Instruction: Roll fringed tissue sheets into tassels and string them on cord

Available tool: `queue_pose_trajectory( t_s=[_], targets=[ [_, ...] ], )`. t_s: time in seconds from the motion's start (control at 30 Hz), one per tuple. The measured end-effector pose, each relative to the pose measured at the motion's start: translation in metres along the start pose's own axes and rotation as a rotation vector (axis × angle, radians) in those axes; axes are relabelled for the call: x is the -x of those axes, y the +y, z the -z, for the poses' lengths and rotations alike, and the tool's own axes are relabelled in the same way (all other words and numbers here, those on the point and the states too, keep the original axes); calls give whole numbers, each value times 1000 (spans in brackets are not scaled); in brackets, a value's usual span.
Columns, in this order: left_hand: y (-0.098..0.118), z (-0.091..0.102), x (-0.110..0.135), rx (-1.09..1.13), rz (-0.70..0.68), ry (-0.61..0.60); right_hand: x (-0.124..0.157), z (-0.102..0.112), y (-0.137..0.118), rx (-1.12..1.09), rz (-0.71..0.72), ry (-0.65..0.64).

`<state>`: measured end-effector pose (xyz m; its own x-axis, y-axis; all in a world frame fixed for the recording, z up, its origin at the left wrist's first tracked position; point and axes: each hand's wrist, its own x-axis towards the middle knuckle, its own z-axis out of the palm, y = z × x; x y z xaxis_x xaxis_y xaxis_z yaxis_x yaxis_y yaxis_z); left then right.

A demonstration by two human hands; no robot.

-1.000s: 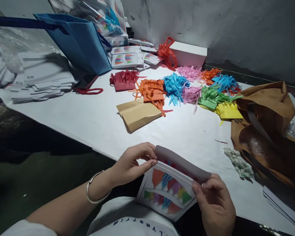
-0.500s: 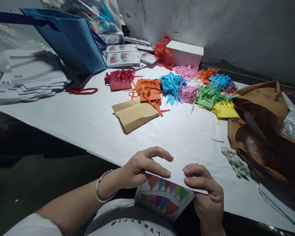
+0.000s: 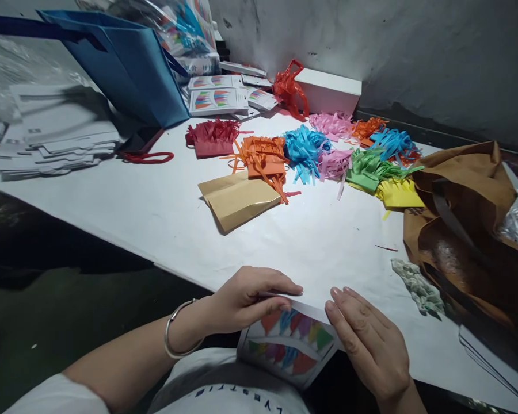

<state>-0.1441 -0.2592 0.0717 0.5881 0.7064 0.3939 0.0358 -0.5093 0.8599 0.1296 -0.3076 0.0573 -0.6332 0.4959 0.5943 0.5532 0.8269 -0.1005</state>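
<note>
A white box printed with colourful tassel garlands (image 3: 287, 342) is tilted against my body at the table's front edge. My left hand (image 3: 259, 296) pinches its top edge, the thumb on the printed side and the fingers over the white side. A silver bangle circles that wrist. My right hand (image 3: 366, 339) lies along the right end of the same edge, fingers stretched out and side by side, pressing on it; its thumb is hidden. Beyond my hands a brown paper envelope (image 3: 239, 201) lies on the white table (image 3: 168, 230), partly under an orange tassel bundle (image 3: 265, 158).
Red, blue, pink, green and yellow tassel bundles (image 3: 399, 194) spread across the back. A brown bag (image 3: 461, 230) stands right, beside a crumpled pale glove-like cloth (image 3: 418, 287). Left are a blue bag (image 3: 129, 69) and stacked white cartons (image 3: 60, 138). Printed boxes (image 3: 218, 100) lie behind.
My right hand has gone from curled fingers gripping the box's edge to straight fingers laid along it. My left fingers have closed down nearer the edge. The view has shifted slightly.
</note>
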Motion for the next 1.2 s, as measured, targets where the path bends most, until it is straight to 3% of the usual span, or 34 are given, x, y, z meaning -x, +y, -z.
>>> queue_pose_trajectory(
  t_s=[0.13,0.27,0.37,0.5,0.6,0.73,0.83,1.0,1.2],
  targets=[
    [0,1,0,-18,17,6,-7,0,1,-122,-64,-7],
    [-1,0,1,-15,22,-16,-12,0,-4,-289,-283,45],
    [-1,-1,-1,-15,16,-23,-16,5,-5,-273,-282,80],
    [2,1,-4,-9,40,-80,-34,18,-5,-179,-198,-116],
    [8,-2,-6,100,88,-119,-52,27,-5,-258,-204,-248],
    [14,-15,-3,166,200,50,-65,31,6,-502,-280,-413],
    [15,-23,0,95,218,147,-63,29,18,-566,-259,-441],
    [18,-25,3,124,217,136,-55,26,29,-582,-235,-401],
    [22,-32,3,110,229,199,-54,27,31,-604,-238,-439]
  ],
)
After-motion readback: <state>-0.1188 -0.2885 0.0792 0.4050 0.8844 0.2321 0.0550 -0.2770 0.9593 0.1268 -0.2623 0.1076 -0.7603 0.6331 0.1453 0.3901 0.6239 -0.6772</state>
